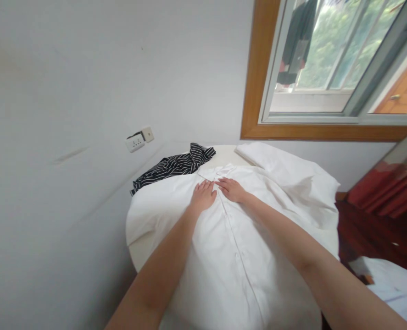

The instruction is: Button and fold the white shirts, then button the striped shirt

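Note:
A white button-up shirt point(217, 247) lies spread over a round cream table point(143, 250), front side up, its collar toward the wall. Just below the collar, my left hand point(203, 196) rests flat on the cloth to the left of the button placket. My right hand point(231, 189) lies on the other side of the placket, fingers stretched out and pointing toward the left hand. The fingertips of both nearly meet at the placket. Neither hand grips anything. One sleeve hangs toward the left table edge, the other spreads to the right.
Behind the shirt's left shoulder lies a black-and-white striped cloth point(175, 166). A wall socket point(135, 142) sits above it. The wood-framed window point(250, 91) is at the upper right. A red curtain point(389, 188) hangs at the right, and white material point(394, 279) lies at the lower right.

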Motion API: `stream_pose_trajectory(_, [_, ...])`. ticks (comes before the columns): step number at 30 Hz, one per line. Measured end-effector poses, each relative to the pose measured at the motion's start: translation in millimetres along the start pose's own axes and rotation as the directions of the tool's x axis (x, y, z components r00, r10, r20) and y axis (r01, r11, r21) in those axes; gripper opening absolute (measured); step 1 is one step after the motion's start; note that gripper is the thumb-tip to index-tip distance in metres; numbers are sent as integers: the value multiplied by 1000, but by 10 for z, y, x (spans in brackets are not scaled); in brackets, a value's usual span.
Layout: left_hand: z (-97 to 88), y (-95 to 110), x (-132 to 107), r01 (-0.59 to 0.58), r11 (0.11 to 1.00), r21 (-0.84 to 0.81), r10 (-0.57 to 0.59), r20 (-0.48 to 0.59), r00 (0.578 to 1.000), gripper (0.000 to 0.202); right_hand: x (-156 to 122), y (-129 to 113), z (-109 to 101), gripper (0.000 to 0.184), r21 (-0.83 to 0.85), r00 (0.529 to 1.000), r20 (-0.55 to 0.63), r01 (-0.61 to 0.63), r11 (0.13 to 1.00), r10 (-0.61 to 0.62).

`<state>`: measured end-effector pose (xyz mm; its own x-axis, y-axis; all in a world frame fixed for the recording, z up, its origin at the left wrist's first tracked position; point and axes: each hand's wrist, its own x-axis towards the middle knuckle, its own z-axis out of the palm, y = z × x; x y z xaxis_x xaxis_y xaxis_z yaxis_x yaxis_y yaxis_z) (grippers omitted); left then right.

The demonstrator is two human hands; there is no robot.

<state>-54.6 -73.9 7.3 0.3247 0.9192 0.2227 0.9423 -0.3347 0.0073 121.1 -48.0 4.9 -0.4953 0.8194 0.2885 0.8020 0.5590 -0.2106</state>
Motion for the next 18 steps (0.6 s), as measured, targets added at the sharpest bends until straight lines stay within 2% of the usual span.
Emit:
stream_pose_trajectory(3, [1,7,1,3,1000,-10,-3,6,1000,55,-63,39,-132,40,71,999,-43,6,997,-3])
stream_pose_trajectory(6, [11,13,8,12,1000,-20,-11,13,1000,55,-295,58,-261,41,26,997,-72,-18,999,20])
stream_pose_trajectory(10, [15,21,7,23,1000,-21,-23,5,1000,54,-735,31,-295,52,-128,990,8,-137,982,139])
stream_pose_trajectory(12, [11,26,-2,26,1000,-13,-27,-26,999,53,-885,15,-288,54,-149,986,50,-148,978,157])
stream_pose_trajectory(15, [3,33,-18,25,1000,1,-25,-74,997,51,-900,24,-329,53,-120,982,94,-149,981,161])
stream_pose_trajectory(18, [-2,31,-27,67,998,9,-66,-88,994,50,-689,86,-405,46,-64,977,89,-186,980,192])
